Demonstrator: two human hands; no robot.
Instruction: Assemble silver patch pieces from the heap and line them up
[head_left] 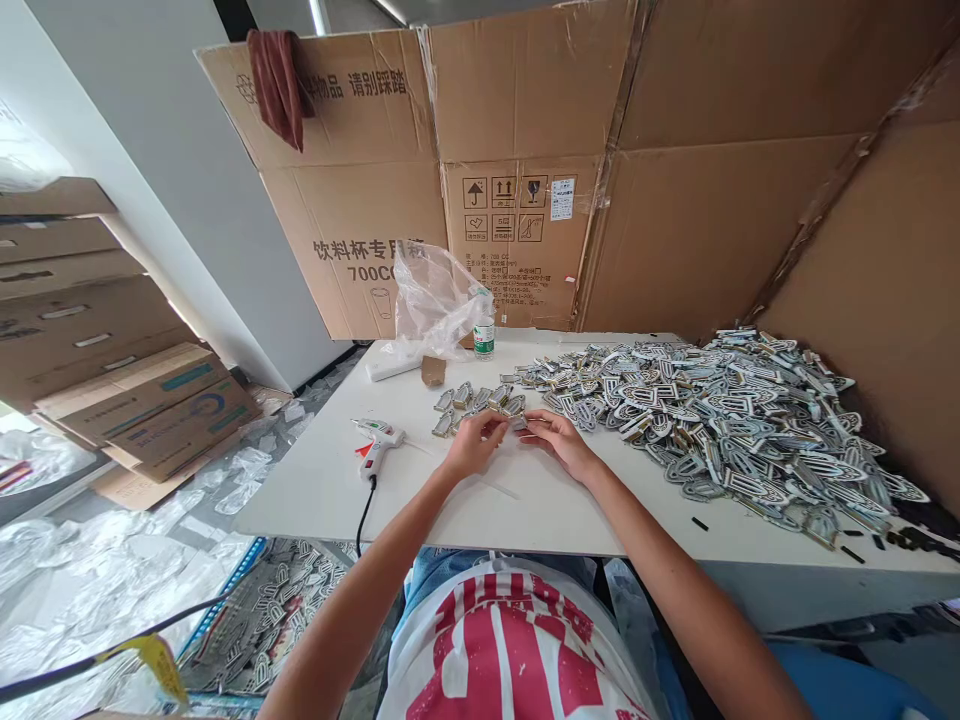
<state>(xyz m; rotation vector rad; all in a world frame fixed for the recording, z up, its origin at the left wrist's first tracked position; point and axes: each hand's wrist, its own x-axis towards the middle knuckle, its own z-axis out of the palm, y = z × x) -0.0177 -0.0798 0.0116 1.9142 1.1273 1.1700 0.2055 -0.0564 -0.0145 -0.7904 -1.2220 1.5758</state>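
Note:
My left hand (pixel 480 442) is closed, thumb and fingers pinched at the left end of a small silvery, gold-edged piece (pixel 517 421). From the other side my right hand (pixel 561 442) grips the same piece with its fingertips. Just beyond my hands lies a small cluster of similar pieces (pixel 465 397). Left of my hands a white hot glue gun (pixel 379 440) with a red trigger rests on the table, its black cord running off the near edge. A thin clear glue stick (pixel 496 487) lies close to my left wrist.
A large heap of similar pieces (pixel 720 410) covers the right of the white table (pixel 322 490). Behind stand a bottle (pixel 484 335), a clear plastic bag (pixel 431 290) and tall cardboard walls (pixel 517 110). A blue-edged crate of pieces (pixel 270 610) sits below left.

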